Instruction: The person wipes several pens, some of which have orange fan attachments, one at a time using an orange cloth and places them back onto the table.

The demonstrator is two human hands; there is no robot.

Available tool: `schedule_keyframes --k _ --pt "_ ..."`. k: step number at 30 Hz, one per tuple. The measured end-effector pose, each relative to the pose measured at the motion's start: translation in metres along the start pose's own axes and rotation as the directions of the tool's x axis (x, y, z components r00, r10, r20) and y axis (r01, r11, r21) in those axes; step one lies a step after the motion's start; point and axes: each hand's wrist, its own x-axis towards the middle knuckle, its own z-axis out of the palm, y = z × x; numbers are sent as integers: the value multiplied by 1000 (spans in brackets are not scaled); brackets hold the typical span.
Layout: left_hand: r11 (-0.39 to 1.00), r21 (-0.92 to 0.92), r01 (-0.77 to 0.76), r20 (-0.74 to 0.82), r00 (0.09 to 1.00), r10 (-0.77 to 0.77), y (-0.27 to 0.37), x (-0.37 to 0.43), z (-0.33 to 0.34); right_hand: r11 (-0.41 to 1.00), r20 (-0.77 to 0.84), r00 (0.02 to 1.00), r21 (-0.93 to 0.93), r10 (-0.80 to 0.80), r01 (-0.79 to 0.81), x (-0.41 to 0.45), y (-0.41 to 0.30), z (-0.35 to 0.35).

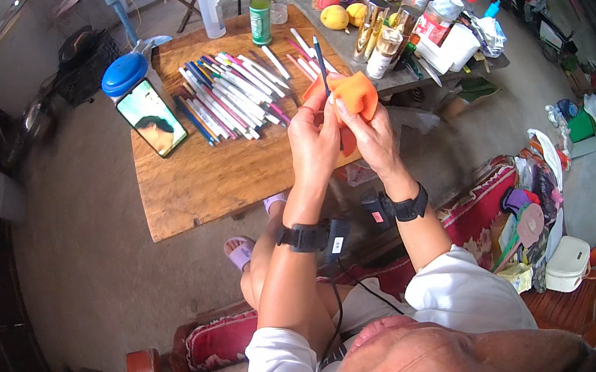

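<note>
Above the right edge of the wooden table (204,193), my hands are close together. My left hand (308,136) grips a dark blue pen (320,58), which stands nearly upright with its pointed end up. An orange cloth (358,92) is bunched in my right hand (373,138), against the pen. Parts of the cloth also show behind my left fingers and below my hands. My fingers and the cloth hide the pen's lower part. Left of my hands, a wide row of pens and markers (235,93) lies on the table. Several more markers (303,66) lie just beyond my hands.
A phone (152,119) leans against a blue-lidded container (125,76) at the table's left. A green bottle (259,15) and a plastic cup (212,14) stand at the far edge. Jars, yellow fruit (334,18) and spray cans (369,26) crowd the grey side table (305,1).
</note>
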Motion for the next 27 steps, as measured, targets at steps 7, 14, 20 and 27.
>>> schedule_keyframes --k 7,14,20,27 --pt "985 27 -169 -160 972 172 4 6 -9 980 59 979 14 196 -197 -32 15 -5" --pt "968 -249 -1 -144 989 -36 -8 7 0 975 180 974 -201 134 -97 -32 27 -16" --pt "988 -95 -119 -361 929 77 -24 12 -11 958 130 960 -180 247 -223 1 38 -5" --pt "962 -20 -271 -439 867 234 -18 11 -9 901 235 951 -425 200 -84 56 75 9"
